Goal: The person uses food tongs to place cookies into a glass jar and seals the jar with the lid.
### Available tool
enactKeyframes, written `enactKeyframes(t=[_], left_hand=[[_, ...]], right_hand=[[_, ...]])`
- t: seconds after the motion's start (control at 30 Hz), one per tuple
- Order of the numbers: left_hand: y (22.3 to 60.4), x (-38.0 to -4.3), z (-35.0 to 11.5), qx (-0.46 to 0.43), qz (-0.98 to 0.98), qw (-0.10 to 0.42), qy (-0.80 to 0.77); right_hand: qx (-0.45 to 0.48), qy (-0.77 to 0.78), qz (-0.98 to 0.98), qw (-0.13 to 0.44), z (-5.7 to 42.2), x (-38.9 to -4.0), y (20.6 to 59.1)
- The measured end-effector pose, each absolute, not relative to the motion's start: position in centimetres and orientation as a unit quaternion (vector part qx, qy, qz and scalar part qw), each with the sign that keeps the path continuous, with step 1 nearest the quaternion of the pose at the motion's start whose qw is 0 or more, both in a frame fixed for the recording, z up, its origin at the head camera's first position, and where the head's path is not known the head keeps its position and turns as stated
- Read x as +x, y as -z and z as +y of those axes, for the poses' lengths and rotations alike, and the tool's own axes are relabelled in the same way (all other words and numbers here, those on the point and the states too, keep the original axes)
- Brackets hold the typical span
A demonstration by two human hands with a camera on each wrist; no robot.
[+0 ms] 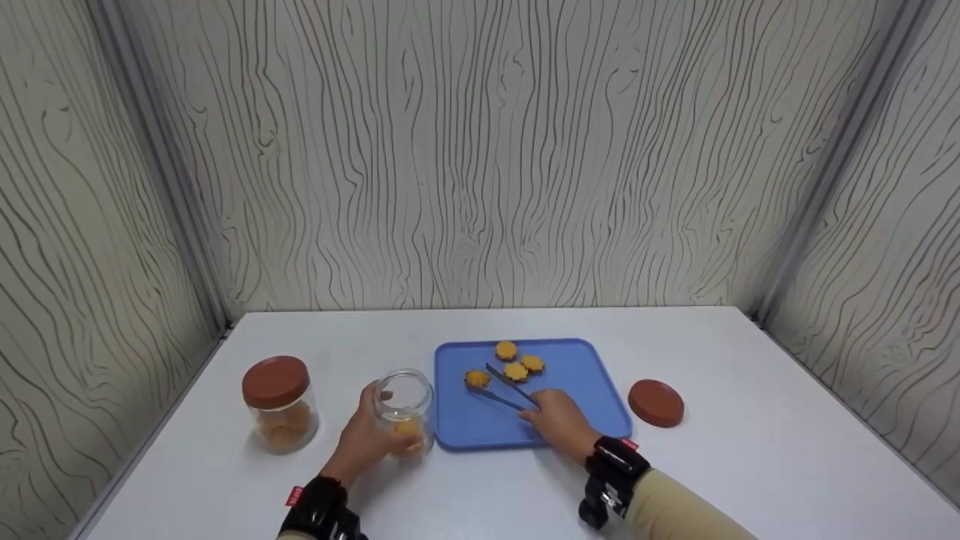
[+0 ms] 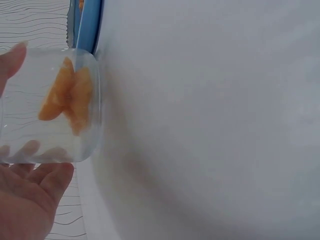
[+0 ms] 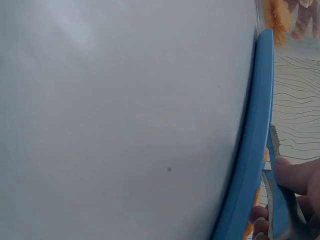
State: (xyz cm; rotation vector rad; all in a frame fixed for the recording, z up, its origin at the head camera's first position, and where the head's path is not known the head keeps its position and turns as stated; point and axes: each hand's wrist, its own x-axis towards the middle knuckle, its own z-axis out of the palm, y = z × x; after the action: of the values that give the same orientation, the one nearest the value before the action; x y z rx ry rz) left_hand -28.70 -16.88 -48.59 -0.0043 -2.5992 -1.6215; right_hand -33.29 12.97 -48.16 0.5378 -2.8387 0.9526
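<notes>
My left hand point(image 1: 366, 439) grips an open clear jar point(image 1: 403, 412) round its side; the jar stands upright on the table. Several yellow-orange cookies point(image 2: 75, 95) lie at its bottom in the left wrist view. My right hand point(image 1: 562, 424) holds metal tongs point(image 1: 514, 388) low over a blue tray point(image 1: 585, 390). The tongs' arms are spread, their tips pointing left, and one tip is right at the near edge of a scalloped cookie point(image 1: 477, 378). Farther back on the tray lie a round cookie point(image 1: 506, 350) and two flower-shaped cookies point(image 1: 516, 372).
To the left stands a second jar point(image 1: 283, 424) with cookies inside and a red-brown lid point(image 1: 276, 381) on it. Right of the tray, a loose red-brown lid point(image 1: 656, 403) lies on the white table point(image 1: 750, 450). Wood-patterned panels point(image 1: 480, 187) enclose the back and sides.
</notes>
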Motion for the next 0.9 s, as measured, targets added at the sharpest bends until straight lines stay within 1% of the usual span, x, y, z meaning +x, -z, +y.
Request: enactKeyframes(t=[0.2, 0.4, 0.5, 0.73, 0.9], left_hand=[[48.4, -28.6, -16.8, -0.002, -0.847, 0.038, 0.531], [48.7, -28.5, -17.1, -0.018, -0.849, 0.054, 0.526], [48.9, -28.5, -17.1, -0.024, -0.849, 0.059, 0.524], [48.6, -28.4, -17.2, -0.020, -0.847, 0.049, 0.529], [48.6, -28.4, -17.2, -0.024, -0.846, 0.053, 0.530]], right_hand=[[0.182, -0.318, -0.929, 0.047, 13.2, -33.3, 48.4], [0.206, -0.300, -0.929, 0.072, 13.5, -33.2, 48.4], [0.215, -0.296, -0.927, 0.083, 13.7, -32.9, 48.2], [0.213, -0.310, -0.923, 0.085, 14.2, -32.2, 47.3], [0.226, -0.313, -0.918, 0.095, 14.6, -31.7, 46.7]])
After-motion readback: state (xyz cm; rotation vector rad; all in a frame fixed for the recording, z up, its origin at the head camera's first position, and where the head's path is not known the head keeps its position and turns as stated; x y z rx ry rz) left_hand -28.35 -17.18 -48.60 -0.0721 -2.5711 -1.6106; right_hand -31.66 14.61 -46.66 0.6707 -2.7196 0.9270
